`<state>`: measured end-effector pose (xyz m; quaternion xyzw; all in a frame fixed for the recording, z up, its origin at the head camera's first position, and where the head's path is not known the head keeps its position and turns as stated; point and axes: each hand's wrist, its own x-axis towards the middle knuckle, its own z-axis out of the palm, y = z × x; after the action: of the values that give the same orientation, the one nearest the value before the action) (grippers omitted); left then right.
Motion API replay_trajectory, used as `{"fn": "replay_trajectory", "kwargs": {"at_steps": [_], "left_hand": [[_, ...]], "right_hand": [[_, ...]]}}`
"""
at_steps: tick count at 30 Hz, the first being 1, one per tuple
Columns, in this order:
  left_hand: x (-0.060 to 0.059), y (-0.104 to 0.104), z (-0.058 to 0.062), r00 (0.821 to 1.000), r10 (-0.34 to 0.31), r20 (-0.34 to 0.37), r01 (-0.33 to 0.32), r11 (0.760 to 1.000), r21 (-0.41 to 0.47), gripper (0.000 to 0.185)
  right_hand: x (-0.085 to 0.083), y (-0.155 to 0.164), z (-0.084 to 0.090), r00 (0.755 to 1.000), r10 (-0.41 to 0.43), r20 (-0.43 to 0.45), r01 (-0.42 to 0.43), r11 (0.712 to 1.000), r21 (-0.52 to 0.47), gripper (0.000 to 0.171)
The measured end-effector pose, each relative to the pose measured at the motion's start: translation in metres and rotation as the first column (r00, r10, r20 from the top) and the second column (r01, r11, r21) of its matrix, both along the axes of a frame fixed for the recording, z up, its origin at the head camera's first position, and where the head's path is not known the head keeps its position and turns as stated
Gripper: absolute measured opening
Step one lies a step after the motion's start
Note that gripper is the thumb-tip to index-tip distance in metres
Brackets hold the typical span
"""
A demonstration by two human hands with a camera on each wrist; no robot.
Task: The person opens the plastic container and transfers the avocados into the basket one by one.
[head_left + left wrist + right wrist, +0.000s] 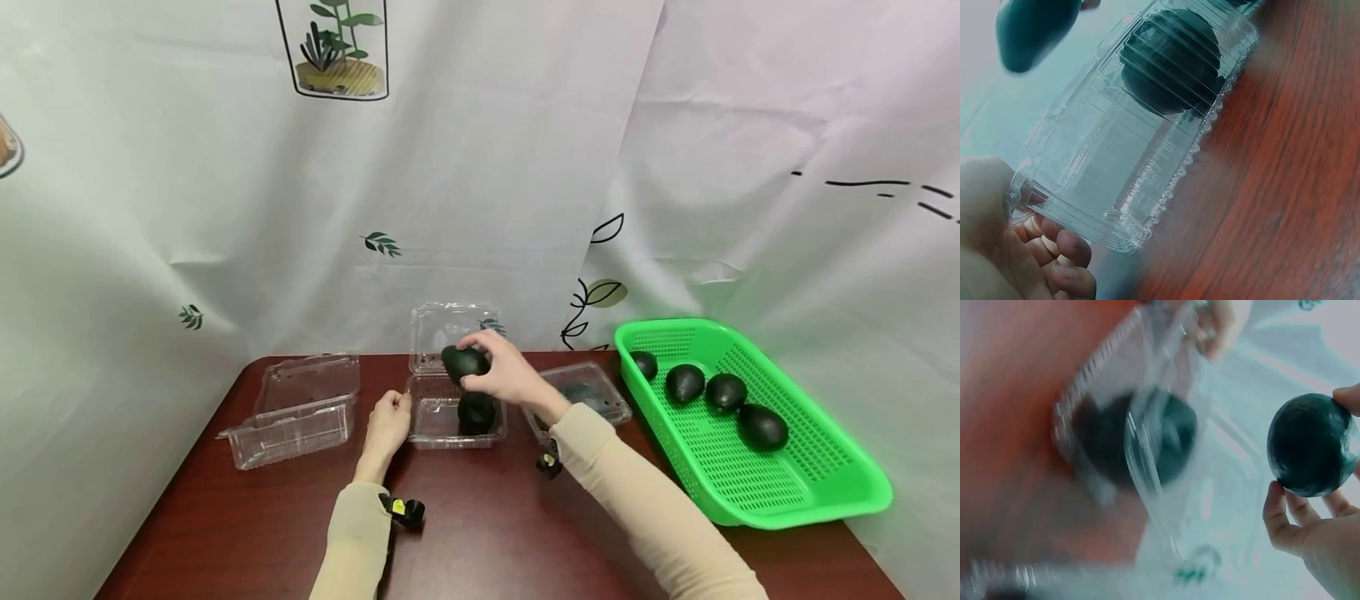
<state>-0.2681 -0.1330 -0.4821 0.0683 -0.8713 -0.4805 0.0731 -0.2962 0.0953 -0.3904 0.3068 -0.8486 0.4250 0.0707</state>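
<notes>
My right hand (510,372) grips a dark avocado (465,364) above the middle clear plastic clamshell container (433,417). Seen from the right wrist, the fingertips and thumb hold that avocado (1310,445) around its sides. At the container's left end, my left hand (390,423) pinches the rim, with curled fingers (1072,249) below it in the left wrist view. Another avocado (476,413) lies in the right part of this container, seen through its wall. The container's hinged lid (450,321) stands raised at the back.
To the left is an open clear clamshell (292,433). A closed-looking clear clamshell (611,400) with dark contents sits on the right, partly behind the right forearm. Several avocados (762,427) lie in a green plastic basket (862,492) at the table's right. Behind the table (480,517) hangs a printed cloth (480,167).
</notes>
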Motion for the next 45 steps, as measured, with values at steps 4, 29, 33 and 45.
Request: {"fn": "replay_trajectory", "kwargs": {"at_steps": [4,29,33,45], "left_hand": [[0.0,-0.001,-0.001,1.0,-0.011,0.015,0.011,1.0,0.007,0.027],[-0.002,0.0,-0.002,1.0,-0.017,-0.003,0.017,1.0,-0.006,0.025],[-0.002,-0.001,-0.001,1.0,-0.02,0.003,0.02,1.0,-0.009,0.026],[0.0,-0.001,0.001,0.999,-0.032,0.019,0.032,0.999,-0.006,0.027]], "right_hand": [[-0.006,0.029,0.013,0.999,-0.049,0.011,0.049,0.999,0.0,0.049],[0.02,0.221,0.025,0.937,-0.341,0.075,0.328,0.933,0.149,0.05],[0.033,0.245,0.027,0.924,-0.371,0.096,0.347,0.916,0.203,0.051],[0.054,0.292,0.004,0.938,-0.346,0.003,0.32,0.872,0.37,0.051]]}}
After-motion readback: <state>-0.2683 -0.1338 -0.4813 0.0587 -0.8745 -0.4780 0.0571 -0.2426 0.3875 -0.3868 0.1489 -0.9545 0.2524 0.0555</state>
